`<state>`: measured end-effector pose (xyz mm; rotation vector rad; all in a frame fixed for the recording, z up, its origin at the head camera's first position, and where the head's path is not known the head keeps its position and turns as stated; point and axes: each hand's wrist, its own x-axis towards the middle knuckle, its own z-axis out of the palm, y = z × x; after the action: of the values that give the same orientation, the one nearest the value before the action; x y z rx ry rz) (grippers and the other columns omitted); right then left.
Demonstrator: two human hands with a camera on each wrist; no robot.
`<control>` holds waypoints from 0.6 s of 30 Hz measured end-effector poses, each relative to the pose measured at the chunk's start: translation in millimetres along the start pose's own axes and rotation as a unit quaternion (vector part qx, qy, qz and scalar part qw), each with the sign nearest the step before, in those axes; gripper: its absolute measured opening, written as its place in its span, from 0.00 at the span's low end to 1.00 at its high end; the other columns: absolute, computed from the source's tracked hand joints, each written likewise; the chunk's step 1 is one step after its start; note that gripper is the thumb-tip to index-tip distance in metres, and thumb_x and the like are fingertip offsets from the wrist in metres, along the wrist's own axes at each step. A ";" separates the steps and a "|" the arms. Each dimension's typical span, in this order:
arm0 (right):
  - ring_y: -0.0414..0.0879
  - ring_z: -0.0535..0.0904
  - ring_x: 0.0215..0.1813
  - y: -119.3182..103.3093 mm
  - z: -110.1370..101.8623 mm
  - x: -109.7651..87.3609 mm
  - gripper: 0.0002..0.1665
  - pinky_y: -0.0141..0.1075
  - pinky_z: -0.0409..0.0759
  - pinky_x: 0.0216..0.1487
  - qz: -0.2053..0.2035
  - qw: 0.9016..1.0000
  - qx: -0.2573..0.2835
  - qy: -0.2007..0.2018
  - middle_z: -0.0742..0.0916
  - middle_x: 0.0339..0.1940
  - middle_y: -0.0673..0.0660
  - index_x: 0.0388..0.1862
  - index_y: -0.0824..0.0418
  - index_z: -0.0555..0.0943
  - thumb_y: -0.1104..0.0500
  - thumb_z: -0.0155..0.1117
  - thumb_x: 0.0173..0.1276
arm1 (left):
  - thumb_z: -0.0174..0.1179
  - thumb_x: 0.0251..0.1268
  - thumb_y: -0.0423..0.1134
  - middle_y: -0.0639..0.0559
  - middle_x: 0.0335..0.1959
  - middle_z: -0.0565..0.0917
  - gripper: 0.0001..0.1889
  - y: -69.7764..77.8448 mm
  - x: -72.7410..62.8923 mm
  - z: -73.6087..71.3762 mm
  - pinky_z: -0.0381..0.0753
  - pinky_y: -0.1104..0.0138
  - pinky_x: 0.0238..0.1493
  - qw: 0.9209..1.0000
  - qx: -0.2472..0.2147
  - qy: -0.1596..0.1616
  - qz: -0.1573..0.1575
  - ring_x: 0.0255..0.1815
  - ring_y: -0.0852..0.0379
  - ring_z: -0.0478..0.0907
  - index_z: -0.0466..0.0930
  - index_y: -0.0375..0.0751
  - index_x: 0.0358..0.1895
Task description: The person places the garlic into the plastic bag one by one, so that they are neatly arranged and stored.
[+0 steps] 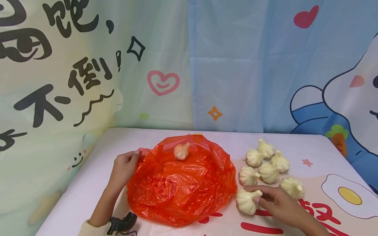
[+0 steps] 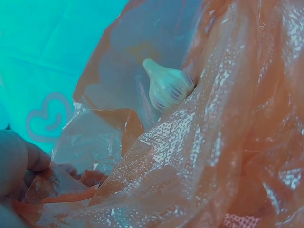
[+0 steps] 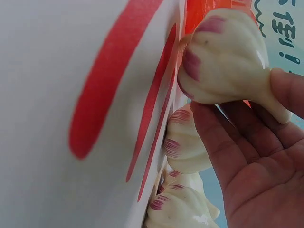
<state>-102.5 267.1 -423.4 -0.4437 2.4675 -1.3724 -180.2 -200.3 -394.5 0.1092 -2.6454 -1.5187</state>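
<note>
left hand (image 1: 124, 167): pinching crinkled red plastic bag (image 1: 180, 183) | right hand (image 1: 277, 201): clamped on smooth, bulbous garlic (image 1: 246, 202)

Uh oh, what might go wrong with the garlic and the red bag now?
The red plastic bag looks thin and crinkly, so it might tear or slip where the left hand pinches its edge. The held garlic bulb could drop, since the right hand grips it with thumb and fingers near its stem. That hand might also bump the other garlic bulbs close by on the table, and one could roll.
</note>
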 end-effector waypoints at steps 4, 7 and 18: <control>0.39 0.81 0.47 -1.9 0.1 -1.0 0.20 0.31 0.80 0.46 0.003 1.000 0.004 0.005 0.84 0.54 0.56 0.58 0.58 0.80 0.54 0.63 0.70 | 0.45 0.78 0.49 0.41 0.38 0.85 0.23 0.5 0.8 0.4 0.81 0.67 0.36 1.000 0.011 0.008 0.010 0.37 0.46 0.78 0.85 0.34 0.45; 0.40 0.81 0.46 -5.4 0.1 -2.3 0.20 0.29 0.80 0.45 -0.001 1.000 0.017 0.008 0.84 0.54 0.57 0.59 0.59 0.80 0.54 0.62 0.71 | 0.46 0.78 0.48 0.41 0.37 0.85 0.23 1.0 1.1 0.5 0.78 0.70 0.32 1.000 0.017 0.013 0.019 0.35 0.46 0.76 0.85 0.34 0.44; 0.42 0.81 0.47 -15.8 2.8 -4.6 0.19 0.32 0.81 0.45 -0.045 0.998 0.052 0.002 0.82 0.57 0.61 0.60 0.62 0.78 0.59 0.59 0.73 | 0.46 0.78 0.48 0.41 0.31 0.83 0.23 2.7 -0.2 -0.6 0.75 0.71 0.27 0.999 0.018 0.015 0.023 0.30 0.50 0.72 0.85 0.34 0.40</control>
<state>-95.1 258.9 -410.8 -0.5348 2.3918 -1.5317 -180.0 -199.5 -391.9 0.0732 -2.6324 -1.4454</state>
